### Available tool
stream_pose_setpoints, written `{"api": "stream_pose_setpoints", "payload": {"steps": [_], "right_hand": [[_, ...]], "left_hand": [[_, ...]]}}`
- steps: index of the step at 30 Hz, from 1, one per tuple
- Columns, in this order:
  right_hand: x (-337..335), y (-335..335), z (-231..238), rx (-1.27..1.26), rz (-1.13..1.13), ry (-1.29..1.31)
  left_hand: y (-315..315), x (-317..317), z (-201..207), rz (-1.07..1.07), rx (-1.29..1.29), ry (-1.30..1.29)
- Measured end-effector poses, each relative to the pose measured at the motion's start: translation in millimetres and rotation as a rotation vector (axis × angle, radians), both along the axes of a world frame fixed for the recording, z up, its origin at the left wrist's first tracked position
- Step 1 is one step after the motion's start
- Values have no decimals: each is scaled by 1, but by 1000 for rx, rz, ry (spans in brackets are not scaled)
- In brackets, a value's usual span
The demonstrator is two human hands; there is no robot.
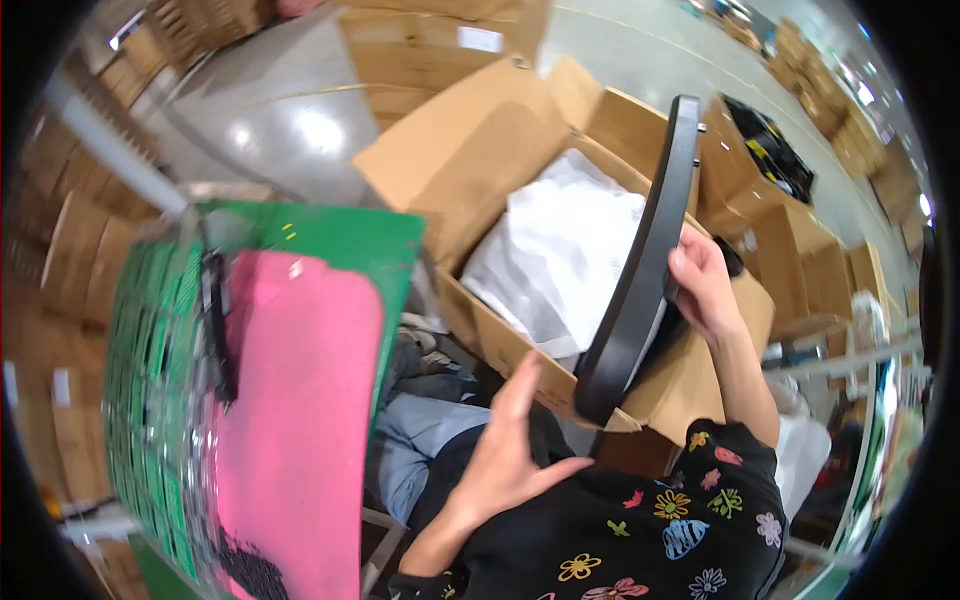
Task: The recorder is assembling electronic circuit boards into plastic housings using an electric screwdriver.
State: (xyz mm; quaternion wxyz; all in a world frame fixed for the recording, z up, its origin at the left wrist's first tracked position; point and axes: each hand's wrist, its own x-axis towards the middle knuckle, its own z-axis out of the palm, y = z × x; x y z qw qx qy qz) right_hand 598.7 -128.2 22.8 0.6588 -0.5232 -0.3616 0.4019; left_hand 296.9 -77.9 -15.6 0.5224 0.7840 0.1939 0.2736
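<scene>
A long, slightly curved black bar (640, 265) with small pegs near its far end stands tilted over the right side of an open cardboard box (480, 305). My right hand (703, 280) grips it near the middle, fingers curled behind its right edge and partly hidden. Left of the bar's near end, my left hand (508, 450) is held in the air with thumb and fingers spread, holding nothing. Inside the box lies something wrapped in white translucent plastic (560, 245); its shape is hidden by the wrap.
To my left is a green table (400, 250) with a pink mat (300, 400), a black strip-like tool (215, 325) and clear-wrapped green packs (150, 400). More cartons (430, 50) stand beyond the box. At right, another carton holds black bagged items (770, 150).
</scene>
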Motion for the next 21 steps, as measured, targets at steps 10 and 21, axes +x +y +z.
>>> {"api": "stream_pose_setpoints", "payload": {"steps": [10,21], "right_hand": [[-168,133,56,351,1017,-1671],[-303,212,34,933,1288,-1358]], "left_hand": [[-34,-156,36,840,-1010,-902],[-84,-287,87,1468,-55,657]]}}
